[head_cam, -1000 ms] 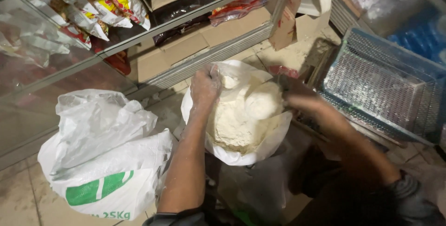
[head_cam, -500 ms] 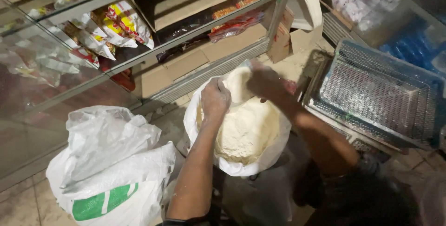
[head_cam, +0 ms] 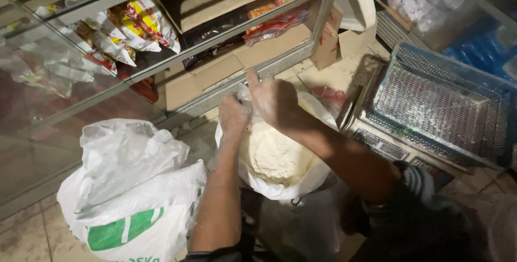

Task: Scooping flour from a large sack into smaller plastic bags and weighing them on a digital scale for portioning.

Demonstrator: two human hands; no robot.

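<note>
Change: a second ago both hands were spread low on the flour bag [head_cam: 280,159], one on each side of the mound — now they have risen and drawn together at its far rim.
Left hand [head_cam: 234,116]: dusted white, grip pressed together on the gathered plastic of the bag's mouth, at the bag's left far edge.
Right hand [head_cam: 277,100]: just beside the left, touching or nearly so, fingers curled over the same bunched plastic; whether they pinch it fully I cannot tell — the palm hides the fingertips.
Bag: on the floor directly below the grip, mouth partly open, pale flour [head_cam: 274,154] heaped inside and in plain sight.
Meaning: judged from the bunching, the mouth is being gathered up rather than the contents handled.
Left of the grip: a large white sack [head_cam: 134,197] with a green mark, close to the left forearm, leaving little room that side.
Beyond the grip: a glass shelf case [head_cam: 161,57] with snack packets and cardboard, its metal base near the knuckles.
Right of the grip: a wire basket [head_cam: 441,106] and a flat tray edge near the right forearm.
Open room: mostly upward and back toward the body; the floor around the bag is hemmed in.
</note>
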